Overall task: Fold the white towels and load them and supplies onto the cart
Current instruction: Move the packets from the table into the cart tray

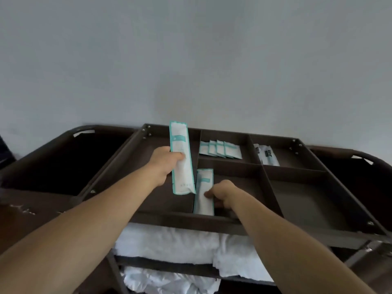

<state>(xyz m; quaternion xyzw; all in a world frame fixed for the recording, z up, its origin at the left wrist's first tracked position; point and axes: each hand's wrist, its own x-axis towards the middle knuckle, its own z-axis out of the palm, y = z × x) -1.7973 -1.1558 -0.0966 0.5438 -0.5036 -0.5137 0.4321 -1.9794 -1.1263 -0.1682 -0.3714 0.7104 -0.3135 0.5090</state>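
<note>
Left hand (166, 164): reaches forward over the left part of the tray, fingers and thumb curled round a long packet, gripping it near its middle.
Long packet (182, 158): white with a teal border, held nearly upright and slightly tilted, above the left compartment; lower end just beside the divider between the left and middle compartments.
Right hand (224, 195): reaches into the middle front compartment, fingers curled onto a second packet, holding its near half.
Second packet (204, 187): same white and teal kind, lying lengthwise in the middle front compartment against the left divider; near end at the front wall of the tray.
Cart (186, 221): dark brown, set against the wall, with a divided tray on top and open shelves beneath.
Tray (301, 172): split into one long left compartment and four smaller ones, two in the middle and two on the right.
Small sachets (220, 149): several, white with teal edges, overlapping in a row in the middle back compartment.
Wrapped items (267, 155): clear wrappers with dark parts inside, in the left side of the right back compartment; too blurred to tell what they are.
Towels (169, 244): white, folded and laid on the shelf just below the tray; more white cloth, crumpled, on the shelf under that.
Side bags (55, 164): dark, hanging at both ends of the cart.
Wall (191, 60): plain grey, filling the upper half of the view.
</note>
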